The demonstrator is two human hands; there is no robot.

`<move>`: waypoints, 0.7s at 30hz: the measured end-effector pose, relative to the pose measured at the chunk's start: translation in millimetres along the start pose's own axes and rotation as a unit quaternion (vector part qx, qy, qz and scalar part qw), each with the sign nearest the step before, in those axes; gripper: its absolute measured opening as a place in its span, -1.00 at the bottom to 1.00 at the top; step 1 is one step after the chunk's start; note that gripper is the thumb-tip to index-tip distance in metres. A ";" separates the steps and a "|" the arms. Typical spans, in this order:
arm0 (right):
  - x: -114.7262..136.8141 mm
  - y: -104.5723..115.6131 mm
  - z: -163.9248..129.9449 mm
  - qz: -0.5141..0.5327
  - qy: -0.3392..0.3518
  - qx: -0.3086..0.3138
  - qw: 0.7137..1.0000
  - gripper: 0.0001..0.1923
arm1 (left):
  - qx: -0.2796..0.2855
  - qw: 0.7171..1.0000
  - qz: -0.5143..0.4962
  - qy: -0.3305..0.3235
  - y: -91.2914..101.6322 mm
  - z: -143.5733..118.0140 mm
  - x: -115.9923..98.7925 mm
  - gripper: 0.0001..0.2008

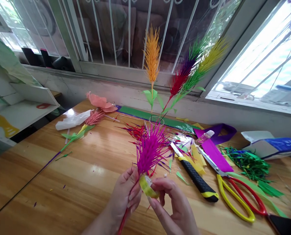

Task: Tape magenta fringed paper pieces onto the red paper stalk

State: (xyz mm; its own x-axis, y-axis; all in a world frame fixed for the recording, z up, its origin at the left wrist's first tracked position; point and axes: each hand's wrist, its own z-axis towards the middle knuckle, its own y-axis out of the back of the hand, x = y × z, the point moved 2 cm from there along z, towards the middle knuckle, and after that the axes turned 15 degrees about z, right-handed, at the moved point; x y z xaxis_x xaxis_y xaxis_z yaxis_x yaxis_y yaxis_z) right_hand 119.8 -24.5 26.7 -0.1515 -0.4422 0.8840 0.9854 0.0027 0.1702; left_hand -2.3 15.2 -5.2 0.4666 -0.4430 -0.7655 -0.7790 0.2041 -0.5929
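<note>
My left hand (126,192) is closed around the red stem of a magenta paper wheat ear (152,148), just below its spiky head. The stem runs down through the fist toward the bottom edge. Close beside it, my right hand (171,202) pinches a small roll of yellowish clear tape (147,186) between thumb and fingers. The roll sits right against the base of the magenta head; whether a strip is stuck to the stem cannot be made out.
Right of my hands lie a utility knife (196,178) with its blade out, scissors (240,195) and green paper fringe (250,163). Behind, finished ears, one orange (152,55), stand in a clear holder. A pink flower on a stem (95,117) lies left.
</note>
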 end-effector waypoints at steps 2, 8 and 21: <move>-0.4 0.8 -0.6 0.009 -0.015 -0.014 1.000 -0.74 | 0.004 1.000 -0.015 -0.009 0.7 0.8 -1.1 -0.70; -2.0 0.4 -0.2 0.047 -0.050 -0.029 0.997 -0.77 | 0.039 0.997 -0.062 -0.025 2.1 0.3 -2.5 -0.74; -3.3 0.2 0.1 0.058 -0.046 -0.031 0.997 -0.76 | -0.033 0.994 0.074 -0.068 9.7 7.1 3.8 -0.72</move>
State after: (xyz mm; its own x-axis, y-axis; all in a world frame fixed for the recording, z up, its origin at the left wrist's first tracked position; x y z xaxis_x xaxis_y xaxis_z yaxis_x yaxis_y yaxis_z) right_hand 120.5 -22.9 23.8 -0.0403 -0.3577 0.9330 0.9992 -0.0074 0.0404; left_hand -5.1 21.7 -15.6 0.3935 -0.2894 -0.8726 -0.8670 0.1986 -0.4569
